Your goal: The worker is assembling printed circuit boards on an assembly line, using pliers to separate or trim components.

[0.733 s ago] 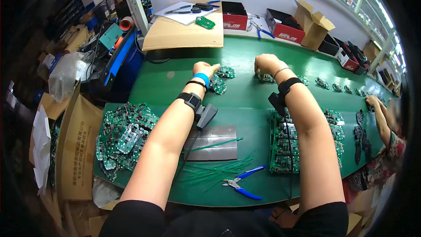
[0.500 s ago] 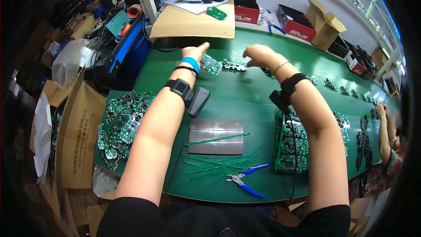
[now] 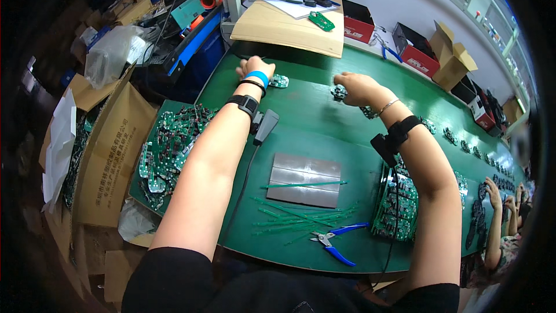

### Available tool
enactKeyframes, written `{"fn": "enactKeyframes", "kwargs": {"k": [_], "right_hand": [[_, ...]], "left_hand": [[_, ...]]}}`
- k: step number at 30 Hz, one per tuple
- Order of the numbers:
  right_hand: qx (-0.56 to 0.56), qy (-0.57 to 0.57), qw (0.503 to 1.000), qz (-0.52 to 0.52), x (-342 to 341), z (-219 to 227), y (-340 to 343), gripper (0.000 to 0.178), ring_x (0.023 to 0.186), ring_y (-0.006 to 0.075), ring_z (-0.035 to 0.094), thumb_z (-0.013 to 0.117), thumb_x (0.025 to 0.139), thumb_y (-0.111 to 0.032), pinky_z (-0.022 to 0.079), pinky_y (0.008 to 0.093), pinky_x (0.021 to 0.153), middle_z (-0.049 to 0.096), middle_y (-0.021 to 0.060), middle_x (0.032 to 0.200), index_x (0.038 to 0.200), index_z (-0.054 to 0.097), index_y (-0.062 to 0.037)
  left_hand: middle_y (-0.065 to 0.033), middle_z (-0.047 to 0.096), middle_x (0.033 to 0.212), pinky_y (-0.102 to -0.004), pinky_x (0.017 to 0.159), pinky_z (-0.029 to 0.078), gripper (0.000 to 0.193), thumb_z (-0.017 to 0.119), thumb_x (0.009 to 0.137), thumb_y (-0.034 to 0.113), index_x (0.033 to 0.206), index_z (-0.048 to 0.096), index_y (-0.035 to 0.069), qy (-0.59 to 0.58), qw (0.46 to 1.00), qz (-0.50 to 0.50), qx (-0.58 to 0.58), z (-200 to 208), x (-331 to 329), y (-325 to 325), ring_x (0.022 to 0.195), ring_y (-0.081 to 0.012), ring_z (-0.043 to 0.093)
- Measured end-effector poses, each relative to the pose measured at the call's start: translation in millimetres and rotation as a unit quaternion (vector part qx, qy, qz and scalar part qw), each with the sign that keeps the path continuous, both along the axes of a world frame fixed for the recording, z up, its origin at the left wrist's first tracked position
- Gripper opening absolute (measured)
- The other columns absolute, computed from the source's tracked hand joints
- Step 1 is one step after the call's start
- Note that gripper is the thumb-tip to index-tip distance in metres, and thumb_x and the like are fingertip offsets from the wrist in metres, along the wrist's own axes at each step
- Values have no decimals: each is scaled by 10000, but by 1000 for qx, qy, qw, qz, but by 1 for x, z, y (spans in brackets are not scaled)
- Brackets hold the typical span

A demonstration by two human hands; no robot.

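Note:
My left hand point(image 3: 255, 68) is over the far left of the green bench, its fingers apart and slightly blurred. Just right of it lies a small green circuit board point(image 3: 280, 81), and a thin dark strip shows beyond the fingertips. My right hand point(image 3: 357, 88), bent down at the wrist, has its fingers closed on a small populated circuit board point(image 3: 339, 93) at the bench surface. Another board point(image 3: 368, 112) sits under that wrist. Nearer me, a grey metal plate point(image 3: 305, 174) carries one thin green strip point(image 3: 304, 185).
Several green strips point(image 3: 298, 215) and blue-handled cutters point(image 3: 336, 242) lie near the front edge. Circuit boards are heaped at left point(image 3: 168, 150) and stacked at right point(image 3: 395, 208). A row of boards point(image 3: 465, 146) runs toward another person's hands point(image 3: 493, 194). Cardboard point(image 3: 284, 26) bears tools.
My left hand has moved left, away from the middle board, and its fingers have spread. My right hand has come down onto that board. The whole view has shifted.

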State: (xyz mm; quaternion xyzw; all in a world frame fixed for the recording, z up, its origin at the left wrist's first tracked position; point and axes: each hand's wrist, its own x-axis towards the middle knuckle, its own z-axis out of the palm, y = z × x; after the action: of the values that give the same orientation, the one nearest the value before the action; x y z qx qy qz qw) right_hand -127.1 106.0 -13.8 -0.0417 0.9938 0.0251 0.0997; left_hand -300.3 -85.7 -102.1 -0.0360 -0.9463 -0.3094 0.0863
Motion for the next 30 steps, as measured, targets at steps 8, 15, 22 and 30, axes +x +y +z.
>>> {"fn": "enactKeyframes", "kwargs": {"k": [8,15,22,30], "right_hand": [[-286,197,938,-12,-31,27,-51,396,907,380,573,586,722,-82,463,402,772,570,263,932,1072,426,11],[-342,219,903,-137,-34,11,-46,478,813,304,627,676,719,-217,488,378,711,620,234,864,1070,496,54],[-130,146,980,-25,-44,-13,-40,509,913,399,570,704,667,-155,477,447,762,575,244,944,1015,374,13],[-74,143,982,100,-61,-53,-57,508,1045,342,521,697,682,-187,457,434,843,557,170,1038,1090,439,-28]], "left_hand": [[-61,603,996,-273,732,494,477,631,754,23,1202,473,65,-477,646,-485,347,76,59,-7,894,-130,591],[-49,581,1005,-267,762,516,432,639,769,-10,1159,467,54,-400,658,-458,445,64,67,2,877,-124,600],[-228,320,1362,-486,1029,287,571,538,845,346,1363,304,298,-98,898,-364,-229,35,40,-19,1249,-449,288],[-129,78,1491,-587,1029,210,546,523,848,460,1345,296,441,-134,899,-273,-314,30,35,-48,1342,-438,87]]}}
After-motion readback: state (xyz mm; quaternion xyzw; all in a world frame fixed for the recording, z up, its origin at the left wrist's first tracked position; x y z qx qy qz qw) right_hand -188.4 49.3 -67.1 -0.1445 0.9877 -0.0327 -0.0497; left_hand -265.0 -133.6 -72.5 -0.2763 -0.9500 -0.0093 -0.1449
